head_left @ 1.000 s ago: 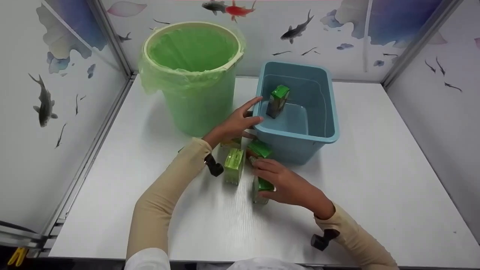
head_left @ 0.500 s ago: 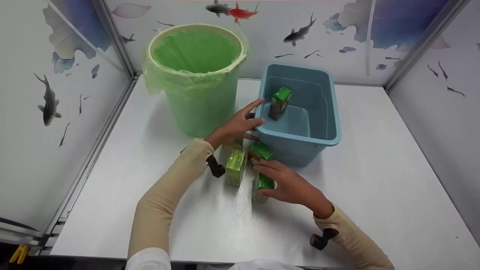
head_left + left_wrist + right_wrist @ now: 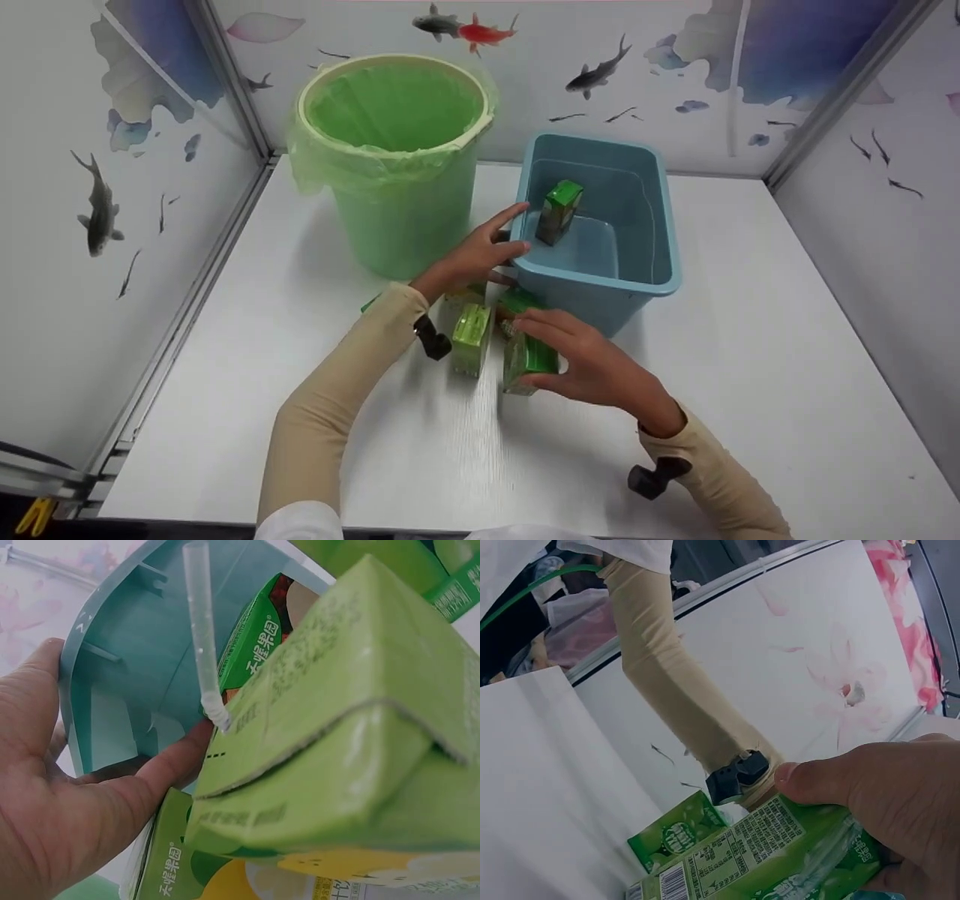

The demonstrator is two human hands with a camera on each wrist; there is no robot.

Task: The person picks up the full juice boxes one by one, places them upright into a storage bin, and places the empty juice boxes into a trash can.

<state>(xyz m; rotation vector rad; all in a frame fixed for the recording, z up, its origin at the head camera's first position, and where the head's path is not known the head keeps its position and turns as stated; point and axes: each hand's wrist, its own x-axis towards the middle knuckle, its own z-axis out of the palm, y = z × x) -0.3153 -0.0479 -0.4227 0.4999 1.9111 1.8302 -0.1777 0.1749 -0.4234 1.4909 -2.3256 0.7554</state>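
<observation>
My left hand (image 3: 480, 259) holds the near left rim of a light blue plastic bin (image 3: 600, 281), its thumb and a finger at the rim's edge. In my right hand (image 3: 592, 364) is a green juice carton (image 3: 540, 356), gripped between thumb and fingers at the bin's near side. Another green carton (image 3: 517, 300) stands behind it, partly hidden. To the left is a light green juice carton (image 3: 471, 330), with a clear straw (image 3: 199, 622) at its top in the left wrist view. One more carton (image 3: 561, 199) stands inside the bin.
A tall green waste bin (image 3: 405, 217) with a green liner stands at the back left. Beneath the left wrist, a yellowish carton (image 3: 465, 294) and a green corner (image 3: 369, 302) peek out. Printed panels (image 3: 712, 112) enclose the white table (image 3: 750, 322).
The right hand has drawn the green carton slightly away from me and up, toward the blue bin. The left hand stays at the bin's rim.
</observation>
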